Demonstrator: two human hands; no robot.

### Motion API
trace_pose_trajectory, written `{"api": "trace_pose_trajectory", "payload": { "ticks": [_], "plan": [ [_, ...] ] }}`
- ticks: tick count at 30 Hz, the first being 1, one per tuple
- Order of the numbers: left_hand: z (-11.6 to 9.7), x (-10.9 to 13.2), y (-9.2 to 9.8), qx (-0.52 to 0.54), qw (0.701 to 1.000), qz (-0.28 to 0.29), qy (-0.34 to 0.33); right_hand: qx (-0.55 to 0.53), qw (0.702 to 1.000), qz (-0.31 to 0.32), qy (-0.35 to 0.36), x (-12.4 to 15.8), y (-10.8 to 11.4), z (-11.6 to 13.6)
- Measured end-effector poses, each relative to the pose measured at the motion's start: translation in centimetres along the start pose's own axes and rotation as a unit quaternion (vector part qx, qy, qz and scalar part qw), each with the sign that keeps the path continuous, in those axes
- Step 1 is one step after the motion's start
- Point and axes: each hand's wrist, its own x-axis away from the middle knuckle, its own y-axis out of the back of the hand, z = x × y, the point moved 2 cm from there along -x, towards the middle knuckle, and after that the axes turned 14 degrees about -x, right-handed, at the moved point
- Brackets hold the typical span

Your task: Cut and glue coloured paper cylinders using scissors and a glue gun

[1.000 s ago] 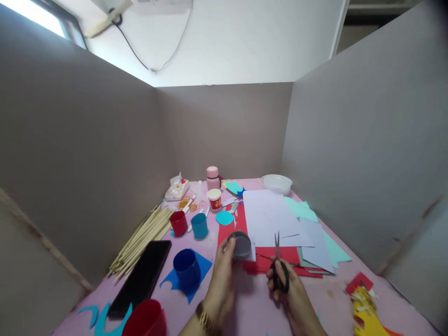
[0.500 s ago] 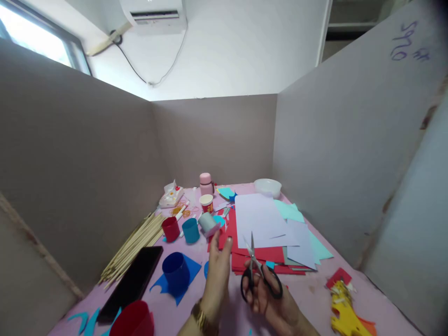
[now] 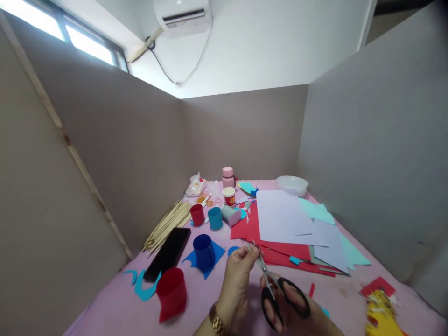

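Note:
My right hand holds a pair of scissors by their black handles, with the blades pointing away from me and spread a little. My left hand, a gold watch on its wrist, is closed in a pinch around the blade tips. Whether a scrap of paper is also between those fingers is hidden. Left of this hand a dark blue paper tube stands on a blue paper sheet. Nearer me is a red paper tube with a flared corner.
A black phone and wooden sticks lie left. Small red and teal tubes stand beyond, near a paper cup and pink flask. White sheets cover red paper. A white bowl stands back right.
My left hand has gone from open fingers to a pinch at the scissor blades. The scissors have tilted leftward at the tips. The camera view has turned left.

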Motion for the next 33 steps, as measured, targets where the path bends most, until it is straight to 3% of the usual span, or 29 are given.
{"api": "trace_pose_trajectory", "payload": {
  "ticks": [3,6,11,13,14,16,20,26,29,33],
  "plan": [
    [0.0,-0.2,1.4,-0.039,0.998,-0.043,-0.017,0.001,1.0,0.005,-0.02,0.4,-0.1,0.3],
    [-0.2,1.3,3.6,-0.12,0.989,-0.067,-0.057,0.006,1.0,0.001,0.016,0.6,-0.4,1.1],
    [-0.9,6.5,8.2,-0.283,0.949,-0.026,-0.134,-0.03,0.998,-0.027,0.044,0.8,0.1,1.9],
    [-1.8,7.4,10.3,-0.344,0.925,-0.028,-0.159,-0.044,0.997,-0.036,0.042,0.7,0.3,1.7],
    [-2.6,7.3,11.1,-0.442,0.875,-0.059,-0.188,-0.046,0.997,-0.039,0.042,0.6,0.3,1.5],
    [-4.1,6.2,12.2,-0.642,0.734,-0.099,-0.197,-0.04,0.997,-0.045,0.051,0.4,0.2,1.2],
    [-5.8,2.5,11.4,-0.73,0.652,-0.066,-0.193,-0.007,0.995,-0.069,0.066,0.1,0.3,0.9],
    [-4.3,-0.6,9.4,-0.816,0.56,-0.054,-0.131,0.053,0.983,-0.143,0.099,0.2,1.0,1.1],
    [-4.1,-0.7,9.4,-0.821,0.551,-0.062,-0.136,0.102,0.966,-0.197,0.133,-0.2,1.2,1.1],
    [-4.4,0.9,8.6,-0.784,0.578,-0.044,-0.223,0.148,0.937,-0.245,0.201,-1.1,1.1,1.1]
  ]
}}
